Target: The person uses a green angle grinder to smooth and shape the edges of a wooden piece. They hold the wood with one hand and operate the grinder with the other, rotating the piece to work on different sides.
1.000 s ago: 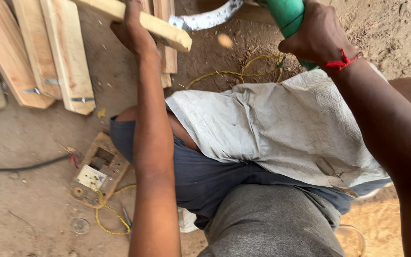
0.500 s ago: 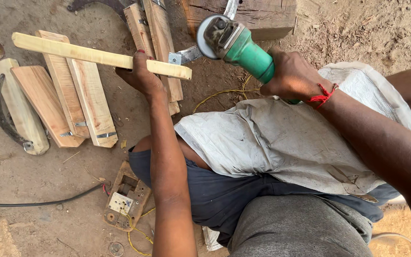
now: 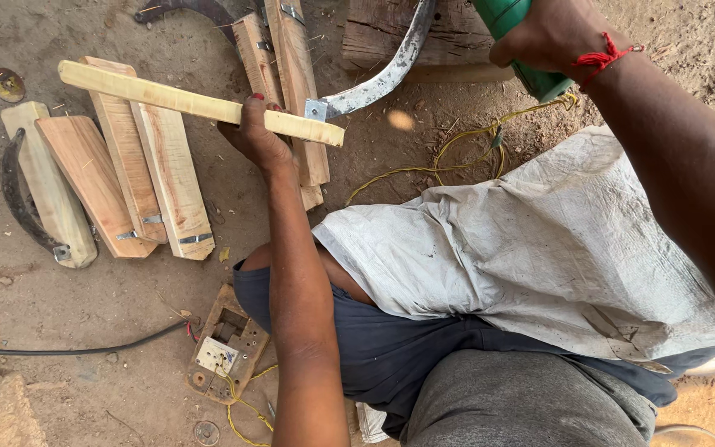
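Observation:
My left hand [image 3: 256, 136] grips a long pale wooden stick [image 3: 167, 99] near its right end and holds it level above the ground. My right hand [image 3: 552, 37], with a red thread at the wrist, is closed around the green body of an angle grinder [image 3: 531, 50] at the top edge; the grinder's head is out of frame. A curved metal sickle blade [image 3: 382, 79] lies between the two hands, its socket end close to the stick's tip.
Several wooden handle blanks [image 3: 117, 178] lie on the dirt at left, one with a curved blade [image 3: 18, 203] fitted. A wooden block [image 3: 448, 37] sits at the top. A yellow wire [image 3: 432, 161] runs beside a grey cloth [image 3: 539, 248] over my lap. A socket board [image 3: 225, 348] and black cable [image 3: 68, 349] lie below.
The view has shifted, so the grinder now sits at the top edge with its disc out of sight. The stick stays in my left hand, held level.

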Tool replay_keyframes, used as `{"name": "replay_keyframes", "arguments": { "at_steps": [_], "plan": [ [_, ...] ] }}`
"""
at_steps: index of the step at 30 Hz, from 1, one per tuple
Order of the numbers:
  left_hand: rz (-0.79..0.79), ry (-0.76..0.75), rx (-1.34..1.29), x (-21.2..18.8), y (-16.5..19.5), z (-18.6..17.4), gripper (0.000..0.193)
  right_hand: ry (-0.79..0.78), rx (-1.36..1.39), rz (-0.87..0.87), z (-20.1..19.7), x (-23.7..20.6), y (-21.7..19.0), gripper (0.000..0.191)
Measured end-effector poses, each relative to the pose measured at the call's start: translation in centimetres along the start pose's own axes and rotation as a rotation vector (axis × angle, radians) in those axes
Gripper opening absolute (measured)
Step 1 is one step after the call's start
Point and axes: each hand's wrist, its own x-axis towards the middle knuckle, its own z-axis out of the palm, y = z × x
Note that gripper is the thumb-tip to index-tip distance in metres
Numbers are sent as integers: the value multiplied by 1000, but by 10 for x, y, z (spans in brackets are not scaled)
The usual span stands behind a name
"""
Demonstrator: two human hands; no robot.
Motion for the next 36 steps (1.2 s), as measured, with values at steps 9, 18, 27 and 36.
{"name": "replay_keyframes", "arguments": {
  "at_steps": [9,18,27,36],
  "plan": [
    [-164,17,-16,-2,10,5,50,-16,17,-27,0,-29,6,79],
    [-206,111,-14,0,13,12,60,-152,-3,79,5,-57,-13,67],
    [-246,45,-57,-8,21,16,56,-113,-18,-9,10,-93,-20,75],
    [-254,63,-41,-3,19,13,49,89,-51,-179,-6,-36,-4,84]
  ]
}}
